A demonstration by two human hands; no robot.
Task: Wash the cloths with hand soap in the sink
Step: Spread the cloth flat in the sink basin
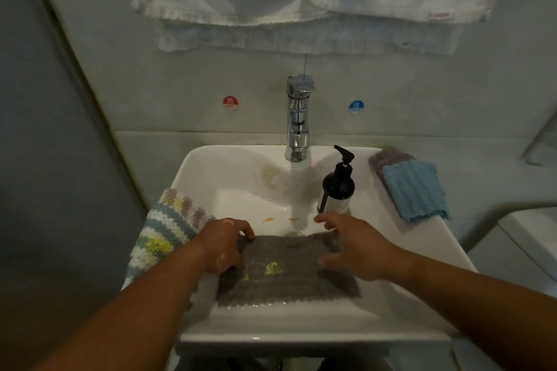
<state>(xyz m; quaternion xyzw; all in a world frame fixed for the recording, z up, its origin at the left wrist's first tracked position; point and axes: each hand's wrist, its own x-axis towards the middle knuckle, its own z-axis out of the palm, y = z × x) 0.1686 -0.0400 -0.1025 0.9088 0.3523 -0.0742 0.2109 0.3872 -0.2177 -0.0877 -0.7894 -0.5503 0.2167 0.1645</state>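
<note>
Grey cloth (286,271) spread flat in the white sink (211,169), at the basin's 6 o'clock side. Its long axis runs 9 to 3 o'clock and a yellow stain (273,268) faces up. Left hand (224,245) grips the 9 o'clock edge with curled fingers. Right hand (358,247) lies over the 3 o'clock edge with fingers spread; blur hides any pinch. Tap (298,120) runs at 12 o'clock, soap bottle (337,187) stands at 1 o'clock, striped cloth (164,229) drapes the rim at 9 o'clock, blue cloth (414,190) lies at 2 o'clock.

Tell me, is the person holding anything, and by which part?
The left hand grips the grey cloth by its left edge. The right hand is spread open over the cloth's right edge, holding nothing.
</note>
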